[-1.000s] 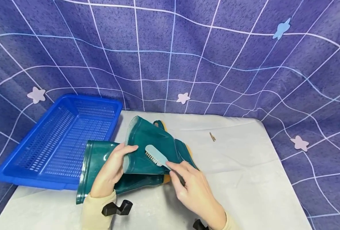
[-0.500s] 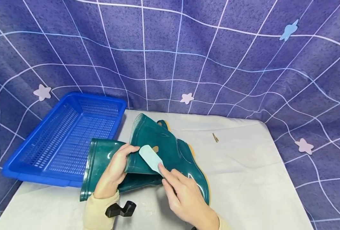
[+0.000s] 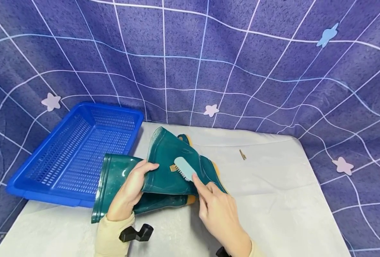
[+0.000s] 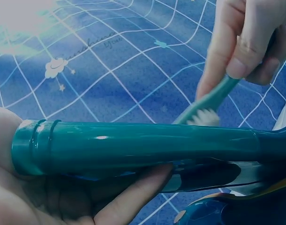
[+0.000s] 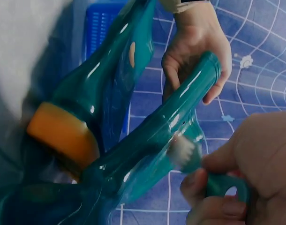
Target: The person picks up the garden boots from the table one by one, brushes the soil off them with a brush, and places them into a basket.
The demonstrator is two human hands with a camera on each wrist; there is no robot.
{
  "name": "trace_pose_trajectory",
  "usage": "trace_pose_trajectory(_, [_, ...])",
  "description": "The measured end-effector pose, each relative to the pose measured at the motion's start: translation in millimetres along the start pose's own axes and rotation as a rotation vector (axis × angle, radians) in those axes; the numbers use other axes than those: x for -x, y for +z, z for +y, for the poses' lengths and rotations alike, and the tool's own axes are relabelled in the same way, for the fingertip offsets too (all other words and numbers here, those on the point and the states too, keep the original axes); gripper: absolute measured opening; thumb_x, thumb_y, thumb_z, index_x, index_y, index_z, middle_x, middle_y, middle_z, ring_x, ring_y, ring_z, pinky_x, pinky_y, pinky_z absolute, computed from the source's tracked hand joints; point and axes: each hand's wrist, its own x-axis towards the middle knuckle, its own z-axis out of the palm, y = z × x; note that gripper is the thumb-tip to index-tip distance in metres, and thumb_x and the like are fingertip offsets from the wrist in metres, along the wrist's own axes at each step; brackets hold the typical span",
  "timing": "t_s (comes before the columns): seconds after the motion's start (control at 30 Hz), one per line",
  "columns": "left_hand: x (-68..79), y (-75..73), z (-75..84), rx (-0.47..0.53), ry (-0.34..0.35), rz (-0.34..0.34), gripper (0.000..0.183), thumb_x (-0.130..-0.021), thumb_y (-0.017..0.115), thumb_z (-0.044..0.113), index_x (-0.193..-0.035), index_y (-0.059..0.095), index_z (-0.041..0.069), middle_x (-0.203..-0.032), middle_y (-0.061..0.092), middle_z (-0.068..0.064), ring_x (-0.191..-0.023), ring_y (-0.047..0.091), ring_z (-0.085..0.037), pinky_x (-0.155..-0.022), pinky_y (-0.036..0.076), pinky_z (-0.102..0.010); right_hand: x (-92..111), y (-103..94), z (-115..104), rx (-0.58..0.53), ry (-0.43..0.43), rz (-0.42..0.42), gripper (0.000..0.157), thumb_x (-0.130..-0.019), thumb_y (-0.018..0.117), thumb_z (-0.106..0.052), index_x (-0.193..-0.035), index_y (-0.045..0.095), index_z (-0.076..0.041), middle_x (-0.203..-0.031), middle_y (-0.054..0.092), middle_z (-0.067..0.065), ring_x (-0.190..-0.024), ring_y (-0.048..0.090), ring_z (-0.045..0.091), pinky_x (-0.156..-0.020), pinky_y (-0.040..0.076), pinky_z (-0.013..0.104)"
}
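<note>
My left hand [image 3: 129, 191] grips a green rubber rain boot [image 3: 164, 180] by the top of its shaft, thumb on the upper side and fingers beneath, as the left wrist view shows. The boot is held at a slant above a second green rain boot [image 3: 114, 178], which lies on its side. In my right hand [image 3: 219, 210] is a light-blue scrubbing brush [image 3: 185, 168], index finger stretched along its back. White bristles [image 5: 183, 151] meet the held boot's shaft, close to a small tan patch [image 3: 173, 167]. My right hand partly covers the held boot's foot.
A blue plastic basket [image 3: 32, 194] with slotted sides stands at the left, beside the lying boot. Farther right on the white-covered table [image 3: 283, 200] lies a small brown piece [image 3: 243, 154]. Behind the table hangs a purple curtain [image 3: 183, 46] with a grid pattern.
The brush slid toward the boot's opening, then back toward the foot, uncovering the tan patch. The held boot's foot tipped into view and then back. My left hand keeps its grip.
</note>
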Motion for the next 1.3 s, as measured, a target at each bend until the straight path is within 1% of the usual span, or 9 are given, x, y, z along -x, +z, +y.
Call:
trace_pose_trajectory(0.17, [-0.1,-0.1,-1.1,-0.003,-0.006,-0.004,0.047,-0.100,0.042,0.021,-0.143,0.036,0.002,-0.103,0.070,0.014,-0.096,0.068,-0.003,-0.088,0.054,-0.023,-2,-1.4,2,-0.033,0.050,0.016,0.046,-0.096,0.061,-0.015,-0.139,0.058,-0.030,-0.068,0.046,-0.012,-0.048,0.020,-0.001,-0.041,0.018,0.015])
trace_pose_trajectory(0.37, [-0.6,1.3,-1.7,-0.015,-0.003,0.014,0.037,-0.099,0.042,0.021,-0.133,0.045,0.009,-0.099,0.069,0.015,-0.093,0.067,-0.002,-0.086,0.053,-0.022,2,0.2,-9,-0.247,-0.183,0.102,0.044,-0.100,0.055,-0.012,-0.143,0.055,-0.023,-0.079,0.056,-0.011,-0.053,0.031,-0.004,-0.049,0.023,0.005])
trace_pose_trajectory(0.5, [-0.9,1.7,-1.1,0.006,0.017,0.018,0.020,-0.098,0.043,0.020,-0.115,0.051,0.014,-0.091,0.069,0.014,-0.086,0.067,-0.002,-0.081,0.054,-0.022,4,1.8,-14,-0.263,-0.252,0.106,0.041,-0.102,0.052,-0.015,-0.143,0.055,-0.021,-0.082,0.058,-0.012,-0.056,0.037,-0.004,-0.050,0.023,0.003])
trace_pose_trajectory(0.6, [-0.7,1.1,-1.1,0.014,0.016,-0.002,0.025,-0.099,0.042,0.019,-0.120,0.052,0.012,-0.093,0.071,0.014,-0.088,0.068,-0.003,-0.083,0.055,-0.022,3,1.9,-12,-0.200,-0.182,0.077,0.045,-0.100,0.057,-0.016,-0.143,0.054,-0.025,-0.078,0.057,-0.013,-0.052,0.030,-0.005,-0.048,0.020,0.004])
trace_pose_trajectory(0.7, [0.0,0.4,-1.1,-0.001,0.009,-0.016,0.036,-0.099,0.043,0.020,-0.133,0.046,0.007,-0.100,0.071,0.015,-0.094,0.068,-0.003,-0.087,0.054,-0.022,1,0.1,-4,-0.115,-0.051,0.034,0.045,-0.097,0.062,-0.017,-0.141,0.057,-0.027,-0.073,0.054,-0.013,-0.049,0.023,-0.004,-0.044,0.019,0.009])
trace_pose_trajectory(0.83, [0.1,-0.6,-1.4,-0.011,0.009,-0.032,0.041,-0.099,0.042,0.021,-0.137,0.044,0.003,-0.102,0.071,0.014,-0.095,0.068,-0.004,-0.088,0.054,-0.023,-2,-3.1,9,-0.021,0.114,-0.018,0.039,-0.097,0.063,-0.019,-0.135,0.063,-0.026,-0.069,0.052,-0.012,-0.047,0.024,-0.002,-0.041,0.021,0.016])
trace_pose_trajectory(0.93, [-0.3,-0.6,-1.8,-0.019,0.006,-0.031,0.042,-0.099,0.042,0.021,-0.138,0.043,0.003,-0.102,0.071,0.014,-0.096,0.068,-0.004,-0.088,0.054,-0.023,-3,-5.2,14,-0.011,0.151,-0.019,0.038,-0.097,0.063,-0.019,-0.134,0.064,-0.026,-0.070,0.052,-0.011,-0.045,0.024,-0.001,-0.040,0.022,0.017])
trace_pose_trajectory(1.13, [-0.7,-0.3,-1.3,-0.015,0.006,-0.025,0.040,-0.099,0.042,0.021,-0.136,0.045,0.005,-0.102,0.071,0.014,-0.096,0.068,-0.004,-0.088,0.054,-0.023,-3,-8.7,8,-0.189,-0.038,0.022,0.042,-0.099,0.059,-0.017,-0.140,0.057,-0.026,-0.074,0.052,-0.013,-0.052,0.028,-0.003,-0.046,0.024,0.010])
trace_pose_trajectory(1.3, [-0.2,-1.1,-1.2,0.018,0.020,-0.043,0.026,-0.100,0.041,0.020,-0.122,0.053,0.012,-0.098,0.073,0.013,-0.092,0.069,-0.005,-0.085,0.056,-0.024,-1,-6.3,-1,-0.284,-0.159,0.021,0.044,-0.098,0.060,-0.013,-0.141,0.057,-0.024,-0.078,0.055,-0.013,-0.056,0.032,-0.004,-0.051,0.026,0.005])
